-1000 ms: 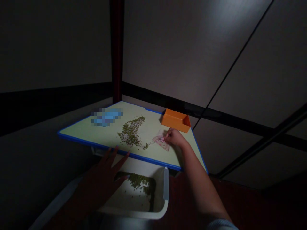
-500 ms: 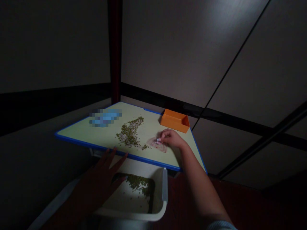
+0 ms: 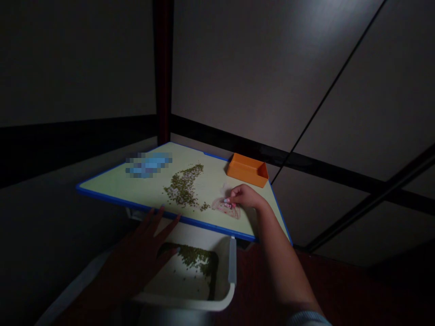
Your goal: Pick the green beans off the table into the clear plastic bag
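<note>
My right hand is over the board, its thumb and fingers pinched together on a thin, see-through pinkish fan-shaped piece. That piece rests against the surface; its exact kind is not clear. To its left lies a scattered patch of small green beans or grains, with a few strays near the piece. My left hand, dark in shadow, has its fingers spread, with the tips at the board's blue near edge and the thumb over a white bin. More green grains lie inside the bin.
The pale board has a blue rim. An orange open tray sits at its back right, and a blurred blue item at its left. Panelled walls meet behind the board. Below right is a dark red floor.
My right hand has shifted slightly right and towards me, taking the pinkish piece along. My left hand stays at the edge, and the green patch looks the same.
</note>
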`<state>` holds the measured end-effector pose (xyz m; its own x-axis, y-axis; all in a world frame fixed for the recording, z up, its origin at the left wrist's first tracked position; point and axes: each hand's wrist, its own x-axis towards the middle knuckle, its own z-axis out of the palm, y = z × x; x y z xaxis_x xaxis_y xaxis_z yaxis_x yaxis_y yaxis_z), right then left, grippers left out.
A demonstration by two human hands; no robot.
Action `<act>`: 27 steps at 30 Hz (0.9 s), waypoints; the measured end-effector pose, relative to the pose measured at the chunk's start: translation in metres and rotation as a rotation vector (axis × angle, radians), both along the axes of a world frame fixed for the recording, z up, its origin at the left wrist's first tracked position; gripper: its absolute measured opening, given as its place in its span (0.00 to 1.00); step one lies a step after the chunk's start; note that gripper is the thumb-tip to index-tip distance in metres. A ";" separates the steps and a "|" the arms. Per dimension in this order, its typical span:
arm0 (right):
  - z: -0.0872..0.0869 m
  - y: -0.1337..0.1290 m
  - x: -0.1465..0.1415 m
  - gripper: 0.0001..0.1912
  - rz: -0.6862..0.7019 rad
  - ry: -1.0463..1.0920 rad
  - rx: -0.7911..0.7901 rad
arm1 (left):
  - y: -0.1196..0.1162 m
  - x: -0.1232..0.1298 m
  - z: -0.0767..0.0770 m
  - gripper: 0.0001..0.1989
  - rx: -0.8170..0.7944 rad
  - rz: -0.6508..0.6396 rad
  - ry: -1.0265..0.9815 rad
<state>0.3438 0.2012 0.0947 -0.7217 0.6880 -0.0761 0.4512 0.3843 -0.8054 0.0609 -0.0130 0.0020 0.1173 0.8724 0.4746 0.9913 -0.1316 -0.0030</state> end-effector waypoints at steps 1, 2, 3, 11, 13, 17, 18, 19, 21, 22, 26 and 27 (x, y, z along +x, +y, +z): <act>0.001 0.000 0.001 0.20 0.012 -0.010 -0.007 | 0.000 0.000 0.000 0.31 -0.005 -0.001 -0.002; 0.002 0.000 0.001 0.20 0.025 -0.018 -0.011 | 0.001 0.000 0.000 0.31 -0.011 -0.005 -0.003; 0.002 0.000 0.002 0.21 0.037 -0.024 -0.014 | 0.001 0.000 0.000 0.32 -0.018 -0.007 -0.004; 0.008 -0.001 0.010 0.21 0.032 -0.046 -0.006 | -0.002 0.003 0.004 0.30 -0.044 0.010 -0.034; 0.008 -0.001 0.011 0.21 0.046 -0.067 -0.011 | -0.002 0.002 0.003 0.31 -0.045 0.007 -0.045; 0.008 -0.003 0.009 0.22 0.089 -0.077 -0.027 | -0.001 0.001 0.001 0.32 -0.069 0.010 -0.044; 0.009 -0.004 0.008 0.22 0.104 -0.079 -0.041 | -0.001 0.001 0.001 0.32 -0.079 0.013 -0.046; 0.010 -0.005 0.007 0.22 0.117 -0.081 -0.058 | -0.001 0.001 0.001 0.32 -0.092 0.015 -0.050; 0.012 -0.007 0.006 0.23 0.130 -0.090 -0.085 | -0.001 0.002 0.004 0.32 -0.122 0.018 -0.058; 0.014 -0.008 0.006 0.23 0.127 -0.093 -0.089 | -0.001 0.003 0.006 0.32 -0.140 0.021 -0.058; 0.018 -0.011 0.005 0.23 0.097 -0.086 -0.076 | -0.004 0.009 0.015 0.31 -0.200 0.059 -0.049; 0.018 -0.011 0.005 0.23 0.099 -0.080 -0.075 | -0.004 0.010 0.017 0.31 -0.213 0.066 -0.051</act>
<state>0.3484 0.1898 0.1128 -0.7754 0.6038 -0.1851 0.4782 0.3700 -0.7965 0.0707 -0.0175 0.0195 0.0371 0.9586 0.2823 0.9960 -0.0585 0.0679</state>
